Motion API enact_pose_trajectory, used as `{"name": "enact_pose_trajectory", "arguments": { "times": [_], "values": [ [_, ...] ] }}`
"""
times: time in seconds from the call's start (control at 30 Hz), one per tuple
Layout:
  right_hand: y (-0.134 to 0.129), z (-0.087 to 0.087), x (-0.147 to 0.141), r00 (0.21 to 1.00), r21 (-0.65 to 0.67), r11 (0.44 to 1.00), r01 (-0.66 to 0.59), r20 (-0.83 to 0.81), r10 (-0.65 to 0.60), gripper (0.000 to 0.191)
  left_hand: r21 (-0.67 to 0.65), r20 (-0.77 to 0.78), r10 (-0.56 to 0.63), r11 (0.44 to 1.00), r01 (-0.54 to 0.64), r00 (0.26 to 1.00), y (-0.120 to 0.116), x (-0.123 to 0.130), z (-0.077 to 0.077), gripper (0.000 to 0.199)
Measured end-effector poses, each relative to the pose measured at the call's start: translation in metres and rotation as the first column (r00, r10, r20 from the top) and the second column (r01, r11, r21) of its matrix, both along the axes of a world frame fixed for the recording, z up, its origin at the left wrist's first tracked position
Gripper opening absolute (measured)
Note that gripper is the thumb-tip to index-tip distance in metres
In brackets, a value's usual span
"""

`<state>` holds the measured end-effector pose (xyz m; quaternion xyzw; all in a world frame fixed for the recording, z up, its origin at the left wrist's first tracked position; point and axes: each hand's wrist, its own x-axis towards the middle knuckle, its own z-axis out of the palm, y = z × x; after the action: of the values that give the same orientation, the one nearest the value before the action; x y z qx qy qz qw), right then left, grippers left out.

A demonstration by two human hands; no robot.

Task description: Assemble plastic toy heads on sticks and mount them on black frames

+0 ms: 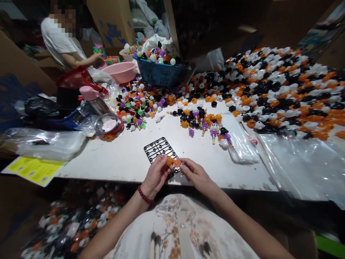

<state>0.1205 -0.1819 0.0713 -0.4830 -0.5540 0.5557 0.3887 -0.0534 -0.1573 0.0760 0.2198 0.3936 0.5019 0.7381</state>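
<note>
My left hand (156, 174), with a red bead bracelet at the wrist, pinches a small orange piece (169, 160). Facing it, my right hand (194, 173) has its fingers closed on a paler orange piece (177, 163). The two pieces are close together or touching; which one I cannot tell. Under and behind the hands lies a black plastic grid (159, 147), partly hidden by my left hand, on the white table (121, 158).
A large pile of orange, white and black pieces (277, 86) covers the back right. Behind stand a blue basket (159, 73) and a pink basin (122, 72). Clear bags (304, 158) lie right, a flask (94, 99) left. Another person (63, 46) works at back left.
</note>
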Motion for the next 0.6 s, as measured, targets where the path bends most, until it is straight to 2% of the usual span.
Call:
{"name": "enact_pose_trajectory", "arguments": {
  "times": [0.17, 0.37, 0.5, 0.6],
  "values": [
    [0.0001, 0.0074, 0.0016, 0.986, 0.168, 0.985, 0.026, 0.158, -0.053, 0.029, 0.13, -0.148, -0.036, 0.99, 0.055, 0.988, -0.0011, 0.002, -0.0023, 0.033],
    [-0.0037, 0.0092, 0.0043, 0.945, 0.307, 0.952, 0.015, 0.306, -0.113, 0.026, 0.232, -0.396, -0.034, 0.963, 0.136, 0.917, -0.0049, 0.0001, -0.0074, 0.029],
    [-0.0039, 0.0086, 0.0058, 0.939, 0.315, 0.949, 0.021, 0.319, -0.127, 0.027, 0.225, -0.353, -0.044, 0.966, 0.13, 0.935, -0.0052, 0.0009, -0.0065, 0.027],
    [-0.0034, 0.0073, 0.0065, 0.94, 0.308, 0.95, 0.044, 0.31, -0.145, 0.034, 0.147, -0.275, -0.099, 0.979, 0.143, 0.956, -0.0049, 0.0009, -0.0037, 0.028]
  ]
}}
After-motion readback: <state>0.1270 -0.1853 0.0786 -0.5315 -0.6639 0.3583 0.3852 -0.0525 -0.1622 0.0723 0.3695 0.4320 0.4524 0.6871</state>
